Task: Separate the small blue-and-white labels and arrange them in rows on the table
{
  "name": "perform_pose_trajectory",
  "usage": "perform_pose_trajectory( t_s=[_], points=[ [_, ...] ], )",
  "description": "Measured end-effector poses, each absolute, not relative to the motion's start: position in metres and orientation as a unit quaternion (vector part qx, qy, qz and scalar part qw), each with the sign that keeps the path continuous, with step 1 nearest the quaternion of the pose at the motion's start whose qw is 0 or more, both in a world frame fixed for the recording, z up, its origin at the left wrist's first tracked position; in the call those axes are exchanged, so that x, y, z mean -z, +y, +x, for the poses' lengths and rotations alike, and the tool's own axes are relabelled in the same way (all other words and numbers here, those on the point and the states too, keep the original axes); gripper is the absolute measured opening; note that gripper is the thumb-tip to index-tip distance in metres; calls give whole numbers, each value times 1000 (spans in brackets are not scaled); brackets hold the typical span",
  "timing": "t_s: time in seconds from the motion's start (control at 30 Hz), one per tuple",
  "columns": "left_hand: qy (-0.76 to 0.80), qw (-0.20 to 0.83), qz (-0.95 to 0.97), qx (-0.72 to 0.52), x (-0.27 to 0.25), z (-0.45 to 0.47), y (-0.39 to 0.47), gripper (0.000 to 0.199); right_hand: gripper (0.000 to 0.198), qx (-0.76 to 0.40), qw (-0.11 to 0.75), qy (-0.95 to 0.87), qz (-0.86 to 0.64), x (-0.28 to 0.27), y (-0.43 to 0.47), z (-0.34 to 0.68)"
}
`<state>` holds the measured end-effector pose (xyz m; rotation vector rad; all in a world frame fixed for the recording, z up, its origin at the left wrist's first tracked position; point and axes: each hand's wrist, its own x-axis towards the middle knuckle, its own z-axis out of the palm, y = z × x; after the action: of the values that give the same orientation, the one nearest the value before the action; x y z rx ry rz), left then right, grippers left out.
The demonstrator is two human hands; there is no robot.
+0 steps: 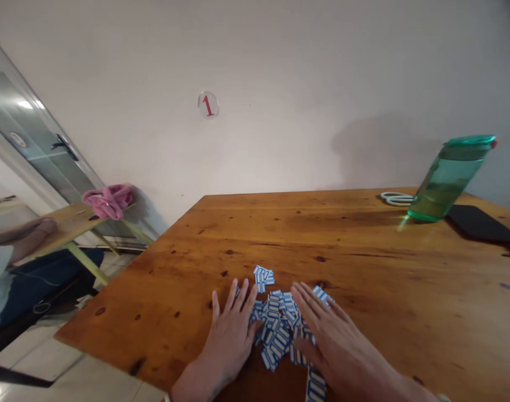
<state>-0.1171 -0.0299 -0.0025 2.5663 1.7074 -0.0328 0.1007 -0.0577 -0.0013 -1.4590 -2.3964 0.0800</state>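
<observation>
Left hand and right hand lay flat, fingers spread open, gripping nothing, flanking blue-white paper slips heaped near the wooden table front edge. Best swept inward with light, even palm pressure, strays by the fingertips included.

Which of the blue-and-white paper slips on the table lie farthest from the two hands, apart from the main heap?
The small cluster of slips just beyond the left hand. It sits apart on bare wood; the other slips lie heaped between both hands.

Slips lie between both hands at the table's near edge; bottle far right.
</observation>
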Motion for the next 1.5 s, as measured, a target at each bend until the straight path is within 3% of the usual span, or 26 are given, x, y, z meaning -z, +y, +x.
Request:
perform_pose_trajectory(
  t_s=[0.13, 0.33, 0.77, 0.93, 1.17, 1.4, 1.5],
  points=[
    [553, 18, 832, -25, 10, -120, -32, 53, 60, -7, 95, -854, -512, 21, -72, 103],
    [504, 17, 862, -60, 7, -118, -36, 64, 58, -21, 75, -849, -522, 17, -59, 87],
    [522, 35, 851, -51, 7, -114, -36, 53, 54, 48, 99, -881, -460, 11, -76, 96],
    [517, 38, 854, -47, 3, -114, -37, 62, 60, 61, 80, -908, -407, 10, -78, 85],
    [525, 35, 849, -53, 8, -114, -37, 51, 53, 151, 112, -890, -415, 26, -84, 93],
    [506, 37, 861, -45, 6, -116, -38, 70, 48, 228, 149, -897, -348, 29, -86, 91],
    [507, 35, 860, -42, 5, -115, -38, 66, 41, 263, 144, -890, -343, 29, -89, 96]
  ],
)
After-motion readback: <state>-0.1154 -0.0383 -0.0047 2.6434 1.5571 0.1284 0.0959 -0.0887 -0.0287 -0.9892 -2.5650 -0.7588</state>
